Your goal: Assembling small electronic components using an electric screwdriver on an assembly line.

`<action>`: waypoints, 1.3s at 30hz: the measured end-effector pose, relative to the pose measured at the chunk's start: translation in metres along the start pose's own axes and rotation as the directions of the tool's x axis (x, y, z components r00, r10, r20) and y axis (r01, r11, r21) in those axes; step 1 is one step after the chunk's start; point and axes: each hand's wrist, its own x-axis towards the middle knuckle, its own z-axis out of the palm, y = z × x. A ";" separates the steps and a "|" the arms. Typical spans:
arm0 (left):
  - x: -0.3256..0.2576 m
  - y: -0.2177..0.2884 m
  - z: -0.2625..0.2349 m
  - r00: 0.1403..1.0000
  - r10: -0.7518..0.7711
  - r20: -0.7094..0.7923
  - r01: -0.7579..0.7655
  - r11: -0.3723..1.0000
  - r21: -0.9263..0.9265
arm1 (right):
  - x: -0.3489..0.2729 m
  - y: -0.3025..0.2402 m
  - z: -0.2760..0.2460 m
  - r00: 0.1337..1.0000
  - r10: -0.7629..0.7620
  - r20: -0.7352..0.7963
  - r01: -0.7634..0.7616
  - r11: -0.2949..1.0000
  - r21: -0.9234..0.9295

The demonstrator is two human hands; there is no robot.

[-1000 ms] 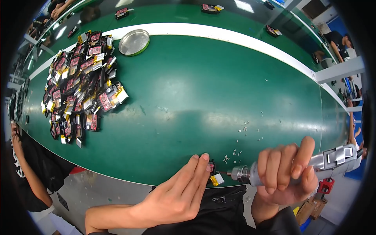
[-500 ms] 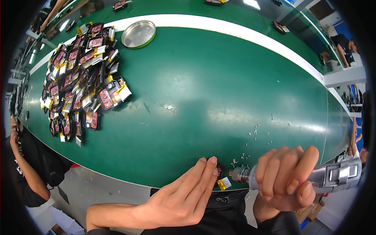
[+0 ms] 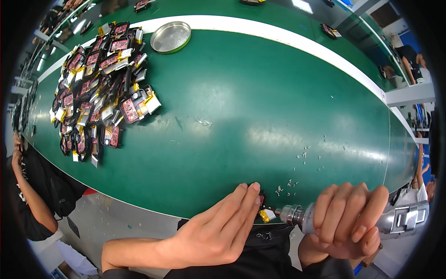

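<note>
My right hand (image 3: 350, 218) is wrapped round a grey and silver electric screwdriver (image 3: 403, 219), its tip pointing left. That tip is beside a small black case with a red circuit board (image 3: 263, 199), at the table's near edge. A silver battery pack with yellow tape (image 3: 268, 215) hangs off the case's near side. My left hand (image 3: 216, 232) lies along the case's left side, fingers straight and together, holding it; the hand covers much of the case, and its thumb is hidden. Small loose screws (image 3: 279, 190) lie just beyond the screwdriver.
A heap of similar black cases with red boards and batteries (image 3: 93, 88) covers the far left of the green table (image 3: 223, 153). Near it stands a round metal tray (image 3: 171, 38). A white rail (image 3: 260, 29) runs along the back. Other people sit at both sides.
The screwdriver and my right hand have shifted slightly right and down, the tip drawing away from the case. My left hand stays on the case. The view has shifted a little.
</note>
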 end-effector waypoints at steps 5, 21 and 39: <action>0.001 0.000 -0.004 0.999 -0.014 0.041 0.015 0.999 -0.044 | -0.004 -0.002 -0.002 0.996 0.067 -0.053 -0.058 0.986 0.155; -0.002 0.001 0.003 0.995 -0.104 -0.004 0.102 0.977 -0.187 | -0.015 0.013 -0.004 0.981 0.106 -0.163 -0.037 0.926 0.376; -0.002 0.004 0.004 0.993 -0.117 -0.011 0.114 0.978 -0.173 | -0.022 0.010 -0.009 0.982 0.098 -0.162 -0.022 0.910 0.414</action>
